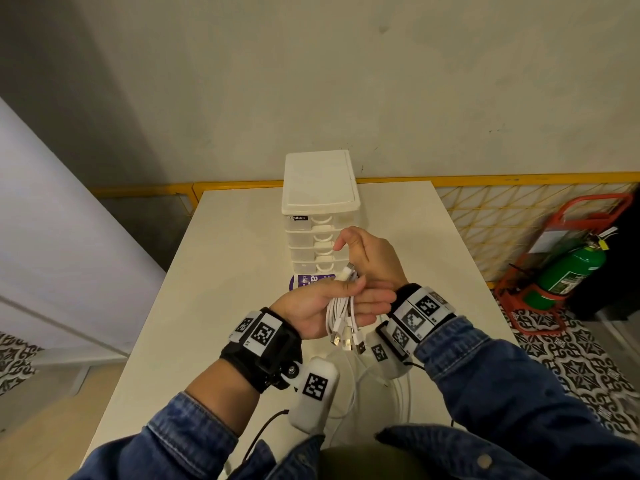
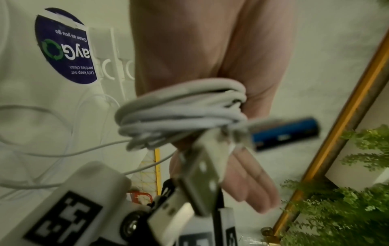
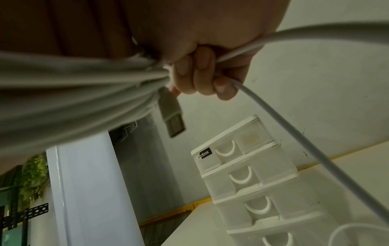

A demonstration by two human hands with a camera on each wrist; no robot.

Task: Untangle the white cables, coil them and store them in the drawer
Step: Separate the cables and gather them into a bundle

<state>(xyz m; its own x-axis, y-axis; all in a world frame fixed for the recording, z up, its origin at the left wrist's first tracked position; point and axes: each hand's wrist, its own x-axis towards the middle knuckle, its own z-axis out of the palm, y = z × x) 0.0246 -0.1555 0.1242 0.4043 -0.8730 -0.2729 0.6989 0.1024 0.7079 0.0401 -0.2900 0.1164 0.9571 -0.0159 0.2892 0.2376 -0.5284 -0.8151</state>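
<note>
My left hand (image 1: 367,294) lies palm up over the white table (image 1: 214,306), its thumb pressing a coiled bundle of white cables (image 1: 341,306) into the palm. Several USB plugs (image 1: 348,337) hang from the bundle toward me. Just above it, my right hand (image 1: 360,258) curls its fingers (image 3: 206,74) round one cable strand (image 3: 273,119) that runs down to the table. In the left wrist view the cable bundle (image 2: 181,108) crosses the palm. Loose white cable loops (image 1: 377,393) lie on the table below my wrists. The white drawer unit (image 1: 320,216) stands behind the hands, all drawers closed.
A purple round sticker (image 1: 303,280) lies on the table at the foot of the drawer unit. On the floor to the right stands a green fire extinguisher (image 1: 568,271) in a red stand. A yellow railing (image 1: 519,180) runs behind the table.
</note>
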